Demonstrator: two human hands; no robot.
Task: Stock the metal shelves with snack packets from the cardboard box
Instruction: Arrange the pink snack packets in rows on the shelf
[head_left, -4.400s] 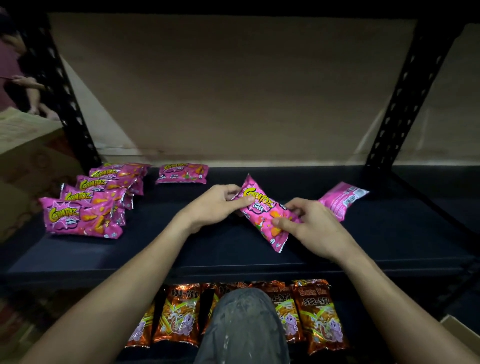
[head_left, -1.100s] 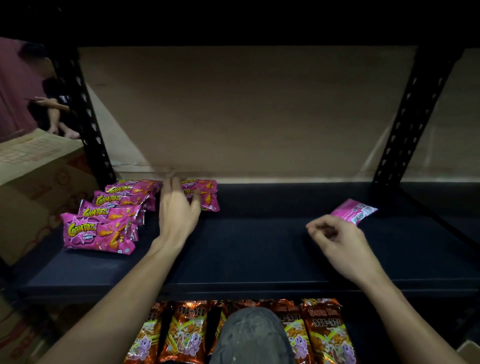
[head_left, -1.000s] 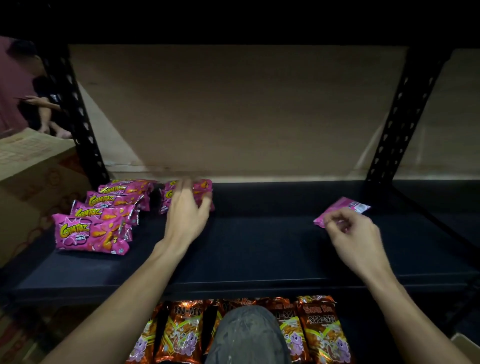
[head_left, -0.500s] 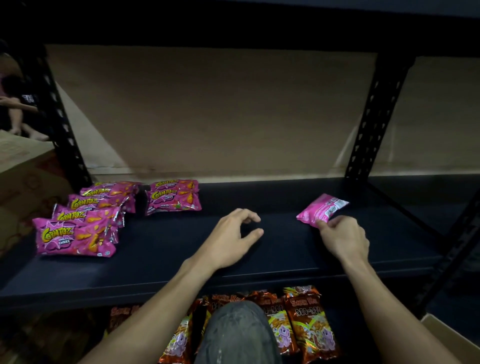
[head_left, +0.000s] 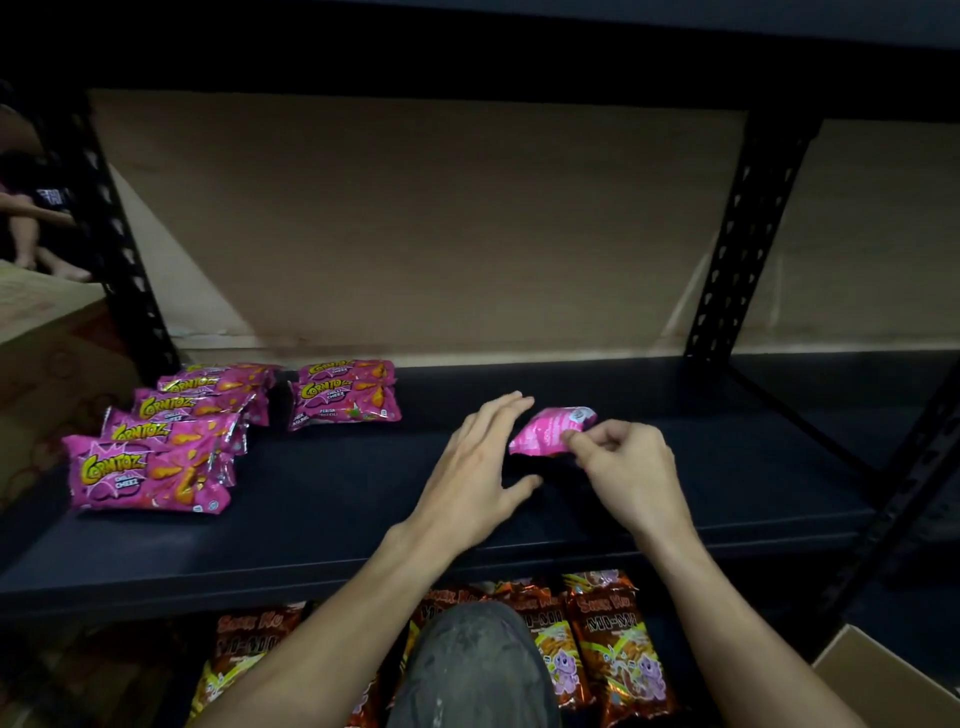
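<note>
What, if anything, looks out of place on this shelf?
One pink packet, pinched by the right hand, shows its back and is askew, apart from the label-up Corntoz packets at the left. The left hand hovers open beside it.

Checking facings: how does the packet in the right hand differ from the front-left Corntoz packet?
The held packet shows its plain pink back; the front Corntoz packet shows its yellow logo. The held packet is pinched by the right hand mid-shelf; the front Corntoz packet lies flat, untouched, at the left. Both are pink.
</note>
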